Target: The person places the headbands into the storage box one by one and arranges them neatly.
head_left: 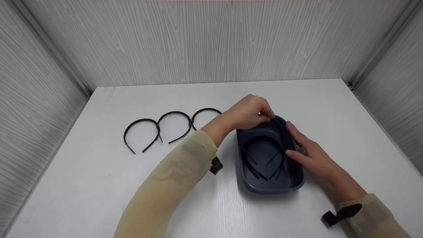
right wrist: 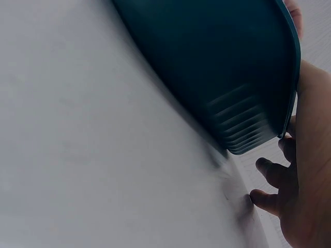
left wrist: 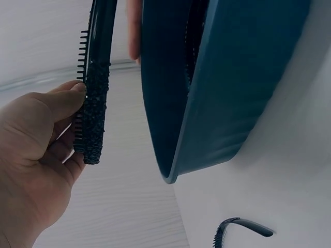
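A black toothed headband [left wrist: 96, 103] is pinched between the thumb and fingers of my left hand [head_left: 249, 112], over the far end of a dark blue plastic basin [head_left: 271, 190]. The left wrist view shows its comb teeth and a rough, textured stretch near the grip. More black headbands [head_left: 264, 137] lie inside the basin, overlapping one another. My right hand [head_left: 312, 158] rests along the basin's right rim, thumb and fingers extended. In the right wrist view, the lower fingers of the right hand [right wrist: 310, 155] spread loosely beside the outer wall.
Left of the basin, three black headbands lie in a row on the white table [head_left: 82, 185]: a left one [head_left: 141, 119], a middle one [head_left: 175, 112] and a right one [head_left: 207, 109] partly behind the left forearm. Wood-grain panels [head_left: 211, 43] enclose the table's back and sides.
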{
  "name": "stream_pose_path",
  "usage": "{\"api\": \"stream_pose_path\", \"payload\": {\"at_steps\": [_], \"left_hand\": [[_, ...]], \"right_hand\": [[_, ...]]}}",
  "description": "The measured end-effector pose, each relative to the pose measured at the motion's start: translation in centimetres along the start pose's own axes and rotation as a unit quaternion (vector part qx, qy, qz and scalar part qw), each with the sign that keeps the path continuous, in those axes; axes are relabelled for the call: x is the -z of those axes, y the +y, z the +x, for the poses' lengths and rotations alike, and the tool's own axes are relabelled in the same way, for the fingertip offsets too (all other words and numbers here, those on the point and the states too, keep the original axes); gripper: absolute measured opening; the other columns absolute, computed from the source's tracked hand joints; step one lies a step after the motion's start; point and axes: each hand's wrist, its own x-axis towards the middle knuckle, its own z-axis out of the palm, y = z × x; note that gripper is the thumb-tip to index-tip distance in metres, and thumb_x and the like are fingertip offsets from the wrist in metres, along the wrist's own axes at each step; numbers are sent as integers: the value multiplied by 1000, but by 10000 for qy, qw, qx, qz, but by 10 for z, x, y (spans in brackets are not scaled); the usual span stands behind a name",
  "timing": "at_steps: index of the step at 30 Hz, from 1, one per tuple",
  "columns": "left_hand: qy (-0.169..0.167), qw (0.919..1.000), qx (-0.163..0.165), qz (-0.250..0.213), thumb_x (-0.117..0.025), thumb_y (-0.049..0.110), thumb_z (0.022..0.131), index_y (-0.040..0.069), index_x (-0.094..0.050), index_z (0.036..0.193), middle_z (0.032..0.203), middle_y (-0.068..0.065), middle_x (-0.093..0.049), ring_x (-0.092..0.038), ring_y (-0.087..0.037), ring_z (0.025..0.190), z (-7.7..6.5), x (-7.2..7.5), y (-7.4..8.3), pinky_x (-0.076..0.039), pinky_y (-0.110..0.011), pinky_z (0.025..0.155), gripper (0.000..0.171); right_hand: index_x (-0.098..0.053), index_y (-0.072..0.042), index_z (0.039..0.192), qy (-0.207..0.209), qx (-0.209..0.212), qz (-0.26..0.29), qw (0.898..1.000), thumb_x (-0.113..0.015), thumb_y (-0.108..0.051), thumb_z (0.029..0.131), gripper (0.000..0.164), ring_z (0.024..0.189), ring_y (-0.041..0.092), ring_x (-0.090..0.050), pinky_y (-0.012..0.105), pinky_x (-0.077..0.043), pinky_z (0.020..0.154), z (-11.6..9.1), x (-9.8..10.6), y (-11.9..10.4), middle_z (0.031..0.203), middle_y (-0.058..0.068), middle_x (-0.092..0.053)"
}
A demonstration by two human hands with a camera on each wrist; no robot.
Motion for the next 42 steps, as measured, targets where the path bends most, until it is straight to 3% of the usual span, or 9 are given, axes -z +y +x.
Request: {"api": "stream_pose_path", "payload": {"at_steps": [14,23,42], "left_hand": [[6,9999,143,62,-72,8,102,8,-82,119,121,-4,-77,-69,-15,117,5,-24,-8,-49,-19,101,20],[-130,9997,70,184,-71,7,103,9,-82,121,122,-3,-77,-68,-15,119,10,-38,-9,-47,-18,102,21],[-263,9995,-62,191,-71,7,102,12,-83,120,120,1,-78,-69,-13,116,12,-61,-15,-48,-17,99,22]], "right_hand": [[-17,-25,172,-34,-11,8,10000,-64,-20,107,80,160,9,-15,12,-16,120,0,-1,2,177,-1,-15],[-16,-32,171,-80,-179,69,9998,-65,-23,107,81,159,11,-20,10,-21,117,-2,0,-2,176,-6,-15],[-20,-28,171,19,-23,145,9999,-67,-17,106,82,159,9,-20,11,-20,118,-1,0,0,176,-3,-17]]}}
